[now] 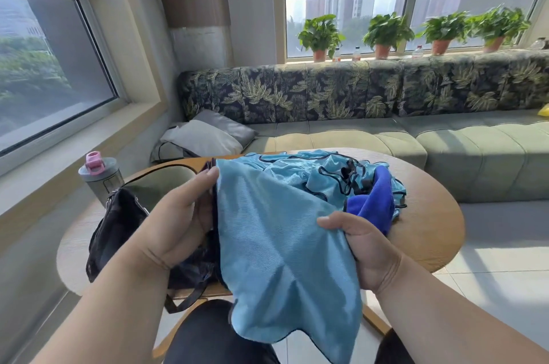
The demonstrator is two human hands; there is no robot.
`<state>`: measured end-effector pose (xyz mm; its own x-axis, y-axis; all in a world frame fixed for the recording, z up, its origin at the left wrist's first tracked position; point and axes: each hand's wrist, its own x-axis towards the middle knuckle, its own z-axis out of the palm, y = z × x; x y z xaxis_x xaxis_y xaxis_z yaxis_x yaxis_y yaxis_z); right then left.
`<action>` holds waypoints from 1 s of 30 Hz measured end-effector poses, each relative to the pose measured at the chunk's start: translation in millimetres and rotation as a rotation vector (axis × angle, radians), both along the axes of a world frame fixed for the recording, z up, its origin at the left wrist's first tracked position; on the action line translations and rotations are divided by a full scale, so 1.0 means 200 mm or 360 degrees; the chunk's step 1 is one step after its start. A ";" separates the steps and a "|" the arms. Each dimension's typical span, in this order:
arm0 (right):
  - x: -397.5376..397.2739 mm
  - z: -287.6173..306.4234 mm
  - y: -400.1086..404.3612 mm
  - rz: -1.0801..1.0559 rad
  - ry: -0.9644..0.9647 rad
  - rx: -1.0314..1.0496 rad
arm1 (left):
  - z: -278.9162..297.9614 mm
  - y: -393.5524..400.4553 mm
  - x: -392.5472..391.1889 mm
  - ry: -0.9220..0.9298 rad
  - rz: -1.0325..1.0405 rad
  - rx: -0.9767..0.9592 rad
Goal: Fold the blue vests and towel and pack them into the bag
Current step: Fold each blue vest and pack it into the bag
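- Left hand [175, 215] grips the left edge of a light blue vest [276, 244]; thumb lies on top near the vest's upper left corner, fingers curl behind the cloth.
- Right hand [365, 247] holds the vest's right edge in a closed fist, cloth bunched inside it.
- Vest hangs between both hands, over the near rim of the table [427, 215]; its long axis runs from the table top down toward the person's lap, lower corner pointing down.
- Creases fan out from the right fist across the cloth.
- More vests [312, 173] lie crumpled on the table just beyond the held one, black-trimmed edges showing.
- Towel [371, 203], deep blue, sits against that heap, just beyond the right hand.
- Bag [118, 224], black, rests on the table's left side, touching the left hand's far side.
- Bottle [99, 176] with a pink lid stands left of the bag.
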<state>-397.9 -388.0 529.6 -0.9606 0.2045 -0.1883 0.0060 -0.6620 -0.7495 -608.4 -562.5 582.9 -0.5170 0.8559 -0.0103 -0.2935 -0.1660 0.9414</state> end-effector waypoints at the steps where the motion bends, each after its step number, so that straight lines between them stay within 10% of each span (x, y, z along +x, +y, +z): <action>1: 0.00 0.02 0.00 -0.0044 0.0013 -0.0043 | -0.06 0.00 0.00 -0.0099 -0.0047 -0.0014; 14: 0.00 0.21 -0.05 -0.0545 0.0261 -0.0141 | -0.56 0.04 0.30 -0.0968 -0.0767 -0.0210; 30: 0.04 0.14 0.03 -0.0659 -0.0014 -0.0119 | -0.39 0.03 0.23 -0.0529 -0.0354 -0.0022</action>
<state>-389.9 -381.5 558.1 -0.7985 0.5584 -0.2251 -0.2656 -0.6623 -0.7005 -561.5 -556.4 505.1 -0.2855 0.9452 -0.1581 -0.6101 -0.0521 0.7906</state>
